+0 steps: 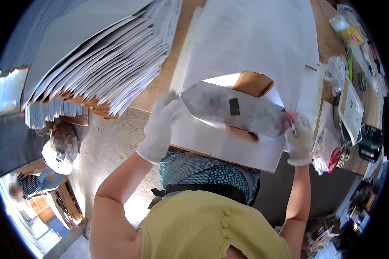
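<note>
A large white paper bag [255,52] lies flat on the table, its near end folded open into a long six-sided shape. Across that opening lies a grey smudged panel [207,103] with a small black patch [234,107]. Brown inner paper [257,84] shows above and below the panel. My left hand [160,129], in a white glove, is at the panel's left corner with fingers stretched out. At the right end, my gloved right hand [299,140] has its fingers curled by something red [286,121], which I cannot make out.
A fanned stack of white paper bags [103,60] fills the far left. Along the right lie red-handled scissors [334,159], a clipboard-like board [351,110], a tape roll [361,82] and clear plastic packets [335,69]. A tied plastic sack [61,149] is on the floor at left; a person [30,183] is beyond.
</note>
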### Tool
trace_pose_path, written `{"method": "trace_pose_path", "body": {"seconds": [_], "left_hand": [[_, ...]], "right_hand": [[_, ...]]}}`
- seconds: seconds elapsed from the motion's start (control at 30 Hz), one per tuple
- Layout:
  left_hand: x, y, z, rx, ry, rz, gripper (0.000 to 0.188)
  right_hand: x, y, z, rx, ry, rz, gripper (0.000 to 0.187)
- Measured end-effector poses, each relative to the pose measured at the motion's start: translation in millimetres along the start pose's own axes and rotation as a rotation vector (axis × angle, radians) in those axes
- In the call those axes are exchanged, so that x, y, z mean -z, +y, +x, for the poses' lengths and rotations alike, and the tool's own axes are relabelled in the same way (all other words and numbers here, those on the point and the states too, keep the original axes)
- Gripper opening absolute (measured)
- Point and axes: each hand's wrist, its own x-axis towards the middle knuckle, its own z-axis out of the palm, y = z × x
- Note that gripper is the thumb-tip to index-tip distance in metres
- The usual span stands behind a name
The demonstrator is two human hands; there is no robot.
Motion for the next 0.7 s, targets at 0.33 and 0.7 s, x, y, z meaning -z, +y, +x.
{"method": "trace_pose_path", "body": {"seconds": [0.33,0.7], "left_hand": [[-47,77,21,-0.848,-0.089,0.969,0.023],[149,372,-23,-1.446,0.74,1.559,0.048]], "right_hand": [[-34,96,6,-0.302,0.096,1.055,0.057],[30,85,59,-0.309,0.634,1.27,0.052]]}}
